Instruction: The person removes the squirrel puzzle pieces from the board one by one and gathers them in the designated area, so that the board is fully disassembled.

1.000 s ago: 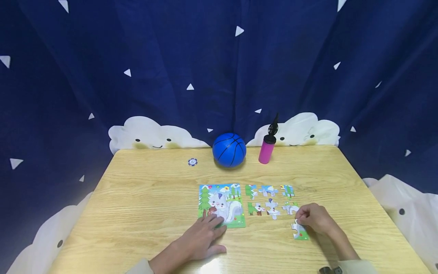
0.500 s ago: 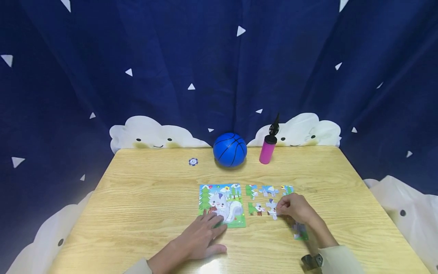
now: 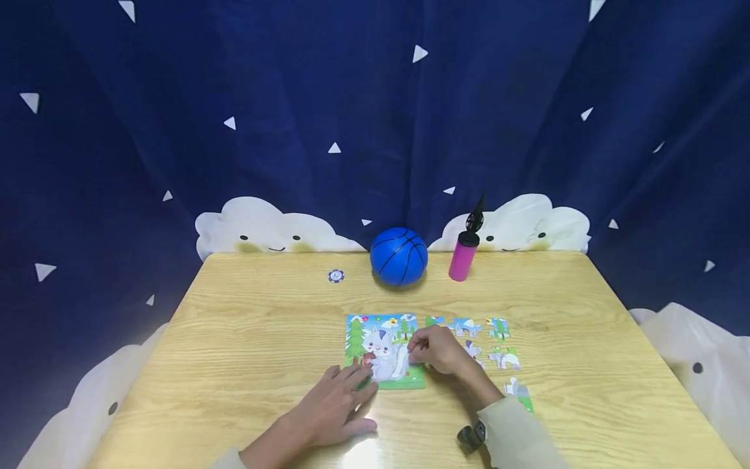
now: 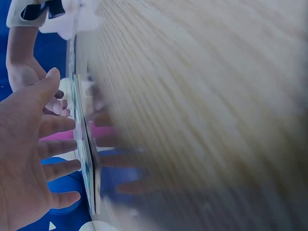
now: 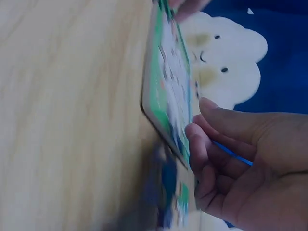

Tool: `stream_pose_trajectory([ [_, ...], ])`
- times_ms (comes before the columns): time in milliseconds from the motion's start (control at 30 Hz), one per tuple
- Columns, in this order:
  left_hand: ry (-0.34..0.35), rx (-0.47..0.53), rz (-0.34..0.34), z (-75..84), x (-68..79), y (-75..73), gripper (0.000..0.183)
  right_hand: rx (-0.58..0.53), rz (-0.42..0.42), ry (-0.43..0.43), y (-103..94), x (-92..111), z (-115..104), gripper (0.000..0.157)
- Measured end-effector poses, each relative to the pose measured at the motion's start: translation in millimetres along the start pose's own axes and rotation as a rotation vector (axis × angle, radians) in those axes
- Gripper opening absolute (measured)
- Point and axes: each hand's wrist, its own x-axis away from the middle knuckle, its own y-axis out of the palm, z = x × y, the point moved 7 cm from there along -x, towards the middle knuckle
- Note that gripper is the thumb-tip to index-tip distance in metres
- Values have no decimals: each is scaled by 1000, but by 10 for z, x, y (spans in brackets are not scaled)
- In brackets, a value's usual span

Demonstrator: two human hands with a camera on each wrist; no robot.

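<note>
A square jigsaw board with a grey squirrel picture lies mid-table in the head view. My left hand has its fingers spread, fingertips at the board's lower left corner; straight fingers reach the board edge in the left wrist view. Over the board's right side is my right hand, palm side hidden from the head. Its fingers look loosely bent in the right wrist view, the thumb apart from them and no piece visible between. Loose jigsaw pieces, such as a tail piece, lie right of the board, some partly covered.
Behind the board sit a blue ball with black lines, a pink hand pump with a black top, and a round blue-and-white chip. A dark blue curtain hangs beyond the table's back edge.
My right hand has moved left from the lower right piece, across the loose pieces, to the board's right side. My left hand stays at the board's corner, shifted slightly down and left.
</note>
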Motion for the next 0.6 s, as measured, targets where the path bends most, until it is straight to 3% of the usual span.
stream_pose_trajectory([
  [300, -3, 17, 21, -40, 75, -20, 56, 8, -42, -44, 301, -55, -151, 13],
  [600, -16, 6, 8, -58, 82, 31, 58, 43, -27, -74, 374, -76, -224, 10],
])
